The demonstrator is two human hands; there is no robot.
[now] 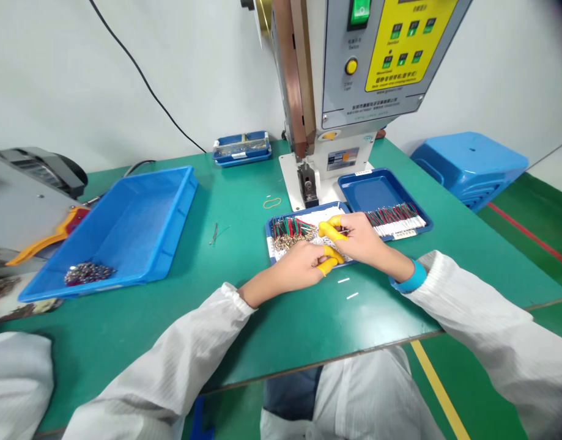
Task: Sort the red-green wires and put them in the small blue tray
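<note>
My left hand (303, 266), with yellow finger cots, is low over the near blue tray (269, 235), its thumb and fingers pinched together above white tubes. Close beside it is my right hand (356, 235), also in yellow cots and pinching; a thin wire-like bit shows at its fingertips, too small to name. In the near tray lie red, green and black wires (294, 227) with brass-coloured terminal ends, next to white tubes (324, 214). A second blue tray (370, 189) on the right holds a row of wires with white sleeves (395, 220).
Behind the trays stands a terminal crimping machine (349, 110). At the left is a large blue bin (138, 214) with a small metal pile. Loose wires (214, 233), a rubber band (272, 203) and white tubes (349, 288) lie on the green table (244, 256). A blue stool (473, 159) is right.
</note>
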